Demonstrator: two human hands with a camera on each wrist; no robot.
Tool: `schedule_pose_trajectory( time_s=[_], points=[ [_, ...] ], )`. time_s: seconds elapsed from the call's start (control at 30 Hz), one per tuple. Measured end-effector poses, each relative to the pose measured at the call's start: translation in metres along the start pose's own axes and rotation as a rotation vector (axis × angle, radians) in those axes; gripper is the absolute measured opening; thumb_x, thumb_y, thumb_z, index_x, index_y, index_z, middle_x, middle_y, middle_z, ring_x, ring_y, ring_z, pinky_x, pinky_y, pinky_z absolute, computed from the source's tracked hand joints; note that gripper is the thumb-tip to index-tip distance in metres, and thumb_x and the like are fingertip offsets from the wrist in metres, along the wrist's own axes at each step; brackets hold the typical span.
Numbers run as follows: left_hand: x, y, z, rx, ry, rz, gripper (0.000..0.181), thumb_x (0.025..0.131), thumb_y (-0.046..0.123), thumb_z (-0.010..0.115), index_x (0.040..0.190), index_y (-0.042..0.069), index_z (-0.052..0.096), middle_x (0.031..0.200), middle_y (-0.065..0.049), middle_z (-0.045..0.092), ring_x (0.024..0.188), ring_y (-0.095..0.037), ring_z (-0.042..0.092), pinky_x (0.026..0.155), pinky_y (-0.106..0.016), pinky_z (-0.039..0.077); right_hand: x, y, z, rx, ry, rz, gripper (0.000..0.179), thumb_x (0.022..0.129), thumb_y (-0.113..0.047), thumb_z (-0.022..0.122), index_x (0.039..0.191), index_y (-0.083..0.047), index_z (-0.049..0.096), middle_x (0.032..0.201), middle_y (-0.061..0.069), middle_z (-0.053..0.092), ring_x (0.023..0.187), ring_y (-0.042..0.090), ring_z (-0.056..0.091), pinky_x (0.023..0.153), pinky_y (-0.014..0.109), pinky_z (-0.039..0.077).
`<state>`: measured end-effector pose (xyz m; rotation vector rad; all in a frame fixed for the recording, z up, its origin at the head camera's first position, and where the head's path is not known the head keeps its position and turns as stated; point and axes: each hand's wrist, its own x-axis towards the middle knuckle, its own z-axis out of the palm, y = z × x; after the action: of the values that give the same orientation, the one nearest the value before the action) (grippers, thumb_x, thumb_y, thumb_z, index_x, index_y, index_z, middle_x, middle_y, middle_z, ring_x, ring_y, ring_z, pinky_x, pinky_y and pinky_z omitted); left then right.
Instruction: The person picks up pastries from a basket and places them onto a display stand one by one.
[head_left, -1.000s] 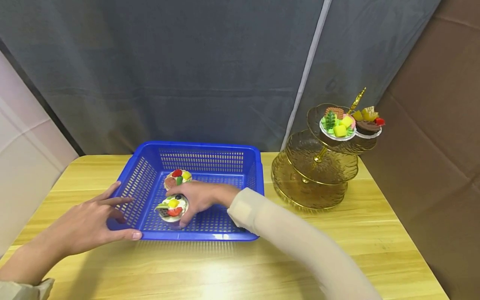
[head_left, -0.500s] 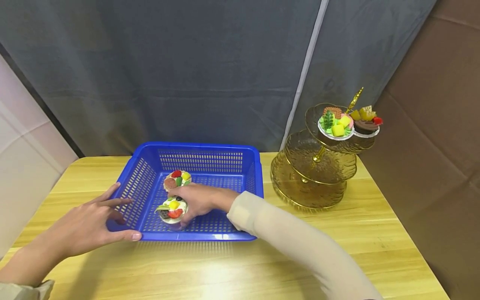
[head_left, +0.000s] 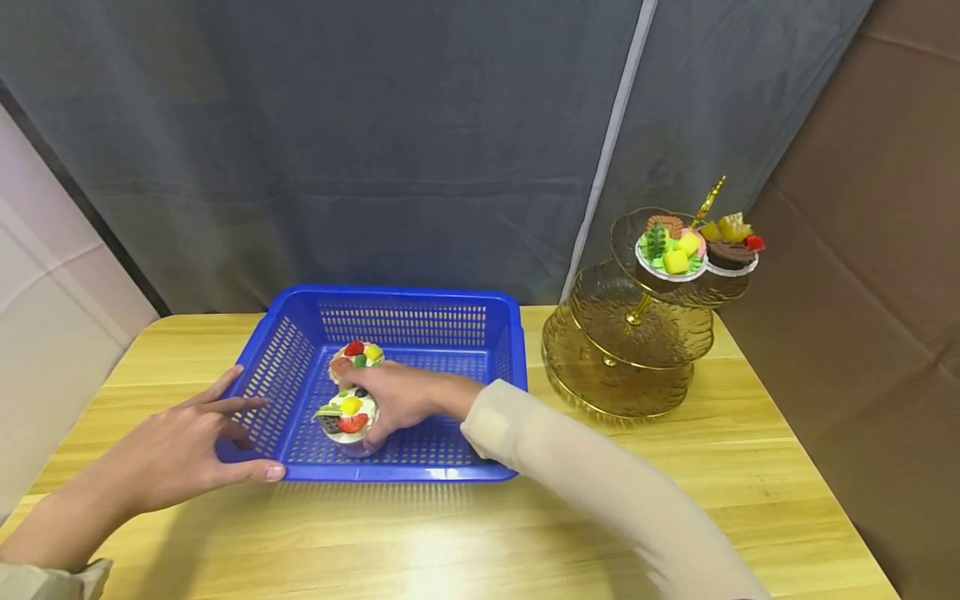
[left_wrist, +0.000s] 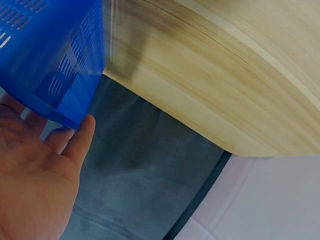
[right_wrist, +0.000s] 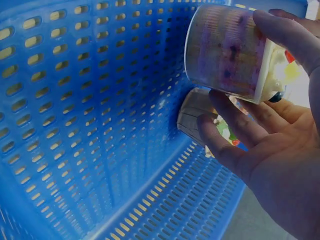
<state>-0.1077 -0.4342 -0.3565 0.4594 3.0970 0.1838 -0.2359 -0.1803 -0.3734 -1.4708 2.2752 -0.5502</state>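
Observation:
My right hand (head_left: pixel 401 400) reaches into a blue plastic basket (head_left: pixel 435 294) and grips a dessert cup (head_left: pixel 356 427) around its side, thumb opposite fingers. The cup is clear, with purple-streaked cake layers (right_wrist: pixel 230 52) in the right wrist view, and cream and fruit on top. Just behind it in the basket stands a second dessert cup (head_left: pixel 356 357), with red, yellow and green toppings, partly covered by my right thumb. My left hand (head_left: pixel 168 454) holds the basket's near left corner, thumb on the front rim and fingers over the left rim.
A three-tier golden glass stand (head_left: pixel 637 333) is on the wooden table (head_left: pixel 480 542), right of the basket. Its top tier bears a green-and-yellow dessert cup (head_left: pixel 672 254) and a chocolate dessert cup (head_left: pixel 731 250). A grey curtain (head_left: pixel 420 150) hangs behind the table.
My right hand has shifted very slightly with the dessert cup, the thumb now farther over the cup behind. My left hand stays on the basket corner.

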Motion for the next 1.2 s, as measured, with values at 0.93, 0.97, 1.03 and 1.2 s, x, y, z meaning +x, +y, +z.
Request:
schedule_pose_trajectory(
  time_s=[0.93,0.97,1.03,1.2],
  points=[
    [-0.001,0.001,0.004,-0.006,0.02,-0.016,0.048,0.076,0.062,0.075,0.091,0.017,0.08,0.125,-0.016,0.068,0.143,-0.047,0.028,0.077,-0.065,0.05,-0.044,-0.023,-0.041,0.102,0.252,-0.049,0.064,0.07,-0.038,0.084,0.124,-0.018,0.057,0.1,-0.015,0.059,0.089,0.0,0.055,0.074,0.014,0.046],
    [-0.001,0.001,0.004,-0.007,0.021,-0.017,0.049,0.076,0.062,0.075,0.092,0.016,0.08,0.124,-0.016,0.068,0.143,-0.047,0.028,0.077,-0.066,0.05,-0.047,-0.023,-0.043,0.101,0.26,-0.047,0.063,0.07,-0.039,0.083,0.124,-0.019,0.057,0.101,-0.016,0.058,0.09,0.0,0.055,0.074,0.014,0.046],
    [-0.001,0.001,0.004,-0.005,0.022,-0.015,0.048,0.076,0.062,0.075,0.09,0.016,0.08,0.124,-0.016,0.068,0.143,-0.047,0.028,0.077,-0.066,0.05,-0.054,-0.023,-0.046,0.109,0.28,-0.045,0.063,0.07,-0.04,0.082,0.124,-0.019,0.057,0.101,-0.016,0.058,0.09,0.001,0.055,0.074,0.016,0.047],
    [-0.001,0.001,0.004,0.001,0.039,-0.004,0.042,0.075,0.062,0.076,0.084,0.021,0.079,0.129,-0.018,0.065,0.144,-0.046,0.027,0.078,-0.066,0.049,-0.069,-0.019,-0.053,0.105,0.358,-0.019,0.064,0.071,-0.041,0.082,0.126,-0.02,0.057,0.105,-0.015,0.059,0.094,0.003,0.056,0.078,0.019,0.047]
  ],
)
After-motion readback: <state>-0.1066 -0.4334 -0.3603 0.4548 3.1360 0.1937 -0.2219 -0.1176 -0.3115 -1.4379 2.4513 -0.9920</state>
